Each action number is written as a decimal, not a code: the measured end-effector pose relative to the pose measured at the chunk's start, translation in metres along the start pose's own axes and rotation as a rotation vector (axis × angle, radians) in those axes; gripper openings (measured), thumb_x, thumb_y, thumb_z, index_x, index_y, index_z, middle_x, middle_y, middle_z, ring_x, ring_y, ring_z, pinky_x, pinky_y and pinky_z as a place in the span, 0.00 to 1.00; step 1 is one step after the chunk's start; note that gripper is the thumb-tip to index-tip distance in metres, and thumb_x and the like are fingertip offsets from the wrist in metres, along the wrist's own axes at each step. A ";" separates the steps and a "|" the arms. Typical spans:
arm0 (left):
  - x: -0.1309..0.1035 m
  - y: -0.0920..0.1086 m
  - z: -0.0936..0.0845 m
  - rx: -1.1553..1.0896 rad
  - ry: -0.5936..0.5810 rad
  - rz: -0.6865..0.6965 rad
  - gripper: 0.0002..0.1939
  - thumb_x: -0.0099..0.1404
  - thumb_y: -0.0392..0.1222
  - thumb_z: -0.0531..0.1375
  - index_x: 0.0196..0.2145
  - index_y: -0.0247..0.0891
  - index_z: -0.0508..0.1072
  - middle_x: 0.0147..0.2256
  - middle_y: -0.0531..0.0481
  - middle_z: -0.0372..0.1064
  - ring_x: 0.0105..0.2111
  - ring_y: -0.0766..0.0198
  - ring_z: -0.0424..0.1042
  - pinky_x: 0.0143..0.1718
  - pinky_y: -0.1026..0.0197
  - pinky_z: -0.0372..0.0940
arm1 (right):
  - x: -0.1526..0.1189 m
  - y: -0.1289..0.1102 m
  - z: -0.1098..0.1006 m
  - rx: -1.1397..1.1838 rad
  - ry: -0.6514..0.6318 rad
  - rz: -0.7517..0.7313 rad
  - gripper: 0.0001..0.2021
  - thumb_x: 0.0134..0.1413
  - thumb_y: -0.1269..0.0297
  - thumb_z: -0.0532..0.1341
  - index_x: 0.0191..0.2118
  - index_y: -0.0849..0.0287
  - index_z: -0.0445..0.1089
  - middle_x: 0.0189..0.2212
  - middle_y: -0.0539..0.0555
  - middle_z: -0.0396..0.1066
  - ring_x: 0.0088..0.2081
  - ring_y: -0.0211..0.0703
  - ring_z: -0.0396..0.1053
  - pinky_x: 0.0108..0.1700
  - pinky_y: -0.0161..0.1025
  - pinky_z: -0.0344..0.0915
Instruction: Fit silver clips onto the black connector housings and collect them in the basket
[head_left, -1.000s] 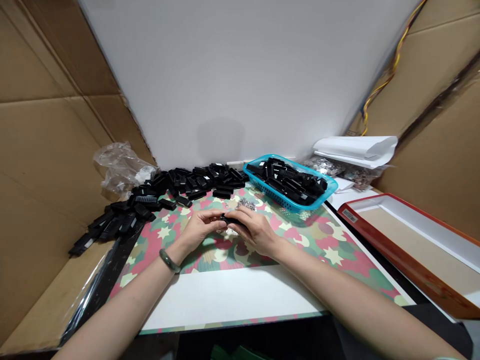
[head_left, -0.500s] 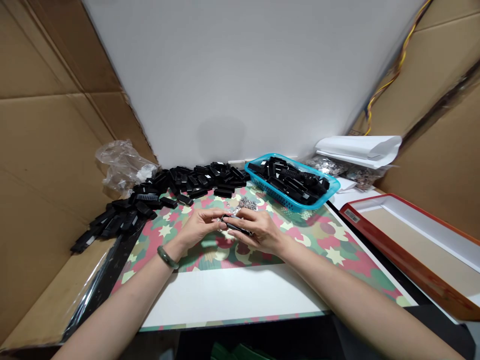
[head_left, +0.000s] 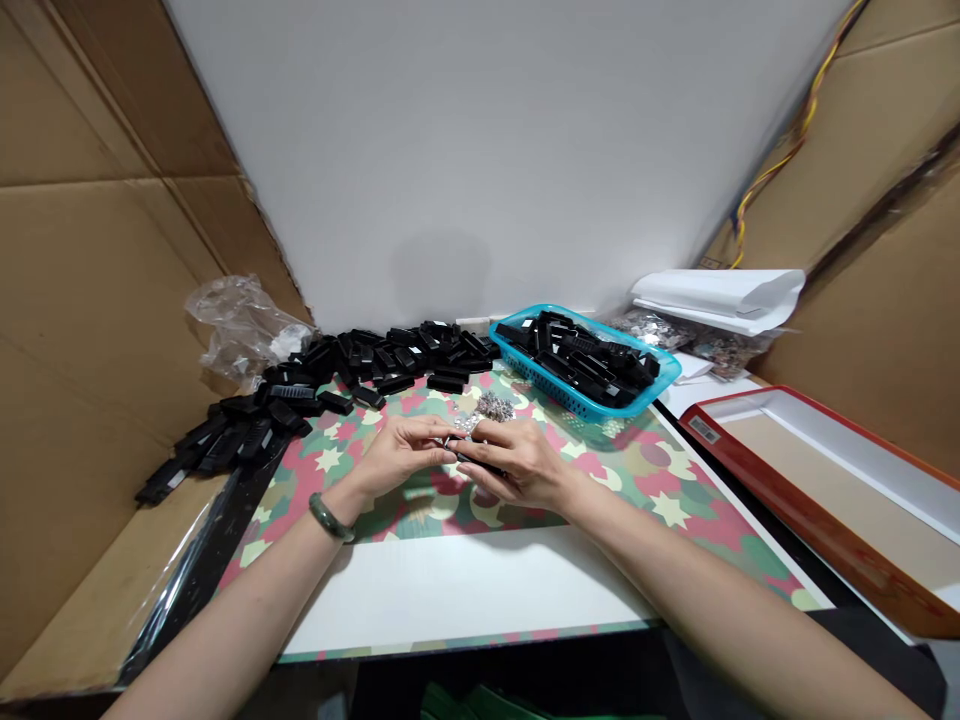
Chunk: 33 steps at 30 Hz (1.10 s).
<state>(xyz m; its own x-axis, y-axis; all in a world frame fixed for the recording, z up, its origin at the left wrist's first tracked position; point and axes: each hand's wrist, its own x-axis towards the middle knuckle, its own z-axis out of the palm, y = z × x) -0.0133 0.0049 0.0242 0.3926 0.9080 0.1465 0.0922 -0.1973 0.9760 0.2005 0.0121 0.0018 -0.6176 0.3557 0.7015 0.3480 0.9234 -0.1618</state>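
Observation:
Between my two hands is a small black plastic case [head_left: 480, 459], mostly covered by fingers. My left hand [head_left: 401, 455] pinches its left end between thumb and fingers; a dark green bangle [head_left: 331, 518] circles that wrist. My right hand [head_left: 521, 462] is wrapped over the case's right part, thumb below and fingers on top. Just beyond the fingertips lies a little heap of small silvery metal parts [head_left: 495, 406] on the patterned sheet [head_left: 330, 460]. Whether a small part is between the fingers cannot be made out.
Many similar black cases [head_left: 375, 360] are piled along the back and left. A blue plastic basket [head_left: 581, 408] at back right holds more. Beside it are plastic bags of small parts [head_left: 724, 350], a white wrapper [head_left: 716, 297] and a red-rimmed box lid [head_left: 795, 500]. Cardboard walls flank the table.
My right fingers have moved slightly left and closed further over the black case, so less of it shows. My left hand keeps its pinch at the end.

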 end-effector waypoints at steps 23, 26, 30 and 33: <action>0.003 -0.006 -0.011 -0.113 -0.015 -0.135 0.18 0.55 0.47 0.70 0.42 0.37 0.82 0.37 0.42 0.79 0.32 0.61 0.75 0.37 0.58 0.71 | -0.005 0.008 0.013 0.039 0.165 0.060 0.28 0.64 0.62 0.60 0.66 0.56 0.55 0.41 0.59 0.75 0.37 0.45 0.74 0.37 0.40 0.71; 0.005 -0.008 -0.014 -0.129 0.014 -0.205 0.20 0.50 0.41 0.73 0.43 0.38 0.81 0.37 0.44 0.78 0.32 0.62 0.75 0.38 0.58 0.71 | -0.006 0.014 0.016 0.013 0.152 0.035 0.25 0.64 0.62 0.60 0.64 0.58 0.58 0.37 0.58 0.75 0.34 0.44 0.73 0.34 0.39 0.70; 0.009 -0.012 -0.016 -0.224 0.056 -0.326 0.26 0.45 0.36 0.74 0.45 0.38 0.80 0.32 0.50 0.76 0.30 0.63 0.76 0.37 0.57 0.71 | -0.007 0.018 0.019 -0.028 0.131 0.037 0.15 0.63 0.63 0.60 0.54 0.60 0.67 0.35 0.58 0.73 0.32 0.43 0.70 0.30 0.38 0.67; 0.010 -0.015 -0.015 -0.257 0.114 -0.371 0.26 0.44 0.34 0.74 0.43 0.36 0.78 0.27 0.52 0.74 0.28 0.63 0.76 0.35 0.59 0.71 | -0.007 0.019 0.021 -0.031 0.109 0.054 0.12 0.62 0.64 0.60 0.50 0.60 0.69 0.35 0.57 0.72 0.32 0.43 0.70 0.30 0.37 0.66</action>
<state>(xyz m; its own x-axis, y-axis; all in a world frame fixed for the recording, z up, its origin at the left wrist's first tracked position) -0.0248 0.0225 0.0135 0.2712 0.9376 -0.2177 -0.0283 0.2338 0.9719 0.1966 0.0297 -0.0204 -0.5177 0.3850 0.7640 0.4009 0.8981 -0.1809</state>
